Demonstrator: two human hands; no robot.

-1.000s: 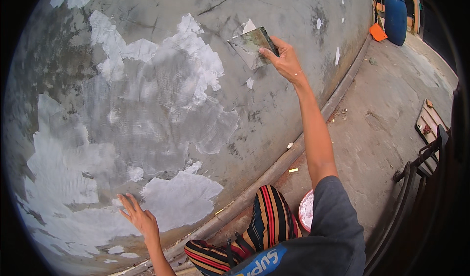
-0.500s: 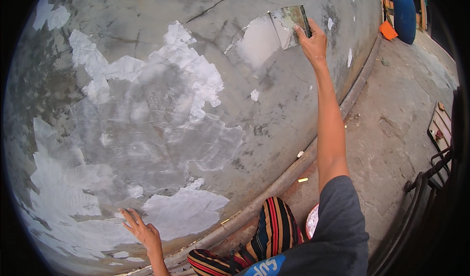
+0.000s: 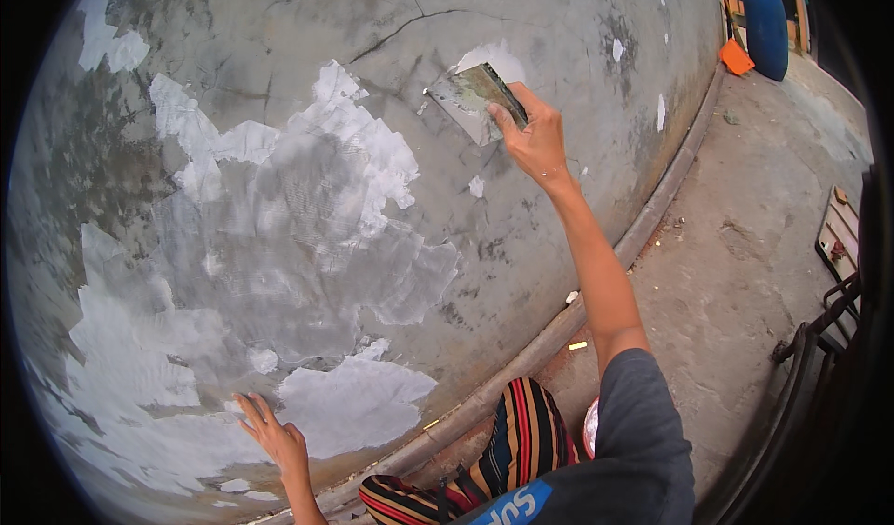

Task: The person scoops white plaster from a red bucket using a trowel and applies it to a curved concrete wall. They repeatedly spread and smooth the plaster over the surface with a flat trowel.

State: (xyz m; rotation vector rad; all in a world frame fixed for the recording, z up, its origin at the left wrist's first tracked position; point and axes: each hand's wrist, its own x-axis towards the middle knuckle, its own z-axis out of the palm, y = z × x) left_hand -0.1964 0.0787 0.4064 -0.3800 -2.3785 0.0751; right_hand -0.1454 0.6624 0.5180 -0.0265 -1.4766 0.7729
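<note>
My right hand is raised high against a grey cement wall and grips a wide metal putty knife. Its blade lies flat on a fresh white putty patch. Low at the bottom left, my left hand is pressed open-fingered against the wall, beside a large white putty area. Big irregular white patches cover the middle and left of the wall.
A pipe or ledge runs along the wall's foot. A concrete floor lies to the right, with a blue barrel and an orange object far off, and a dark metal frame at the right edge. My striped trouser knee is below.
My right hand with the putty knife went up and right along the wall, then came back down and left, leaving a white patch. My left hand stayed on the wall.
</note>
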